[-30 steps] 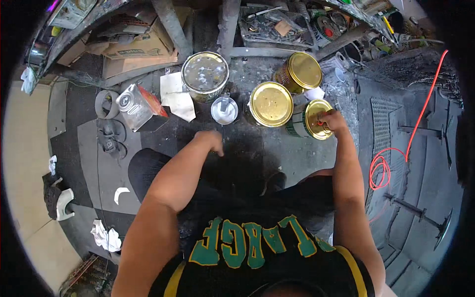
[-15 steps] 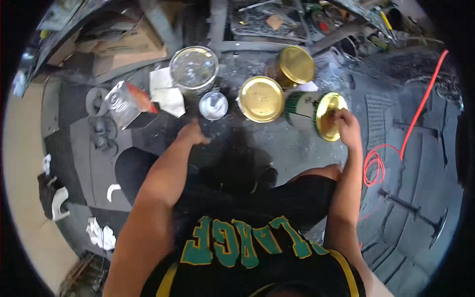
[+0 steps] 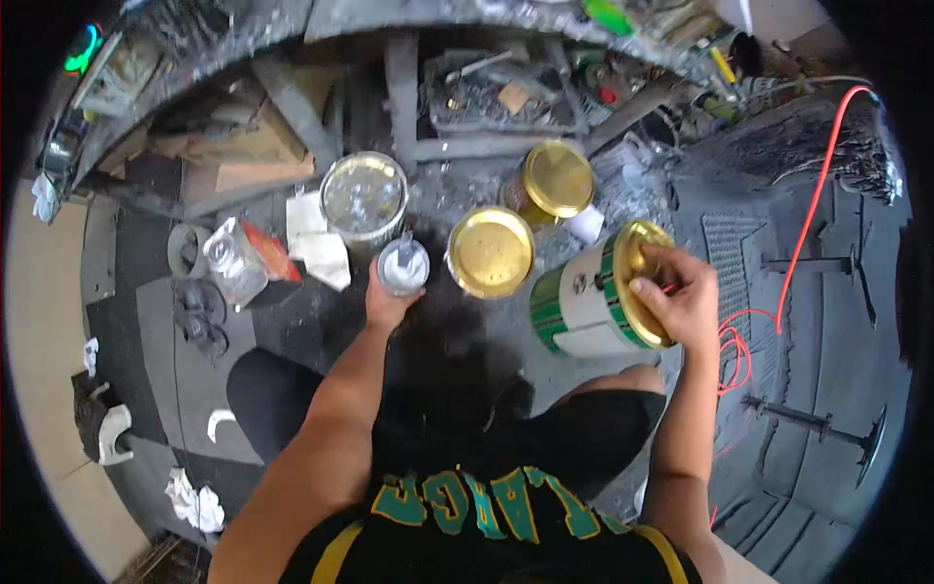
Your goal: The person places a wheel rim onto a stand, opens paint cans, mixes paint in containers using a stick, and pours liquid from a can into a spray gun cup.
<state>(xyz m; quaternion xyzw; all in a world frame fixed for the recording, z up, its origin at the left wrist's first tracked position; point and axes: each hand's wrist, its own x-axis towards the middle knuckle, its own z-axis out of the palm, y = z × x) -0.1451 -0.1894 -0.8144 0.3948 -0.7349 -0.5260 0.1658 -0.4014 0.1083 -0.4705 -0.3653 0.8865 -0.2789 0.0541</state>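
My left hand [image 3: 389,308] is closed around a clear cup [image 3: 405,267] with white stuff inside and a thin stick-like piece poking up at its back. My right hand [image 3: 687,292] grips the gold-topped end of a green-and-white paint can [image 3: 582,296], fingers bent at the lid; a small red bit shows between them. The can leans far over to the left, and its exact grip point is partly hidden by my fingers. Between the two hands stands a can with a gold lid [image 3: 491,252].
Behind are another gold-lidded can [image 3: 559,180] and a wide round tin [image 3: 364,198]. White paper [image 3: 317,243] and a clear plastic container [image 3: 233,268] lie to the left. A red hose [image 3: 822,185] coils at the right. A workbench frame [image 3: 486,148] spans the back.
My left hand has reached forward and closed around the cup. The paint can in my right hand has come nearer to me, and the camera view has tipped upward.
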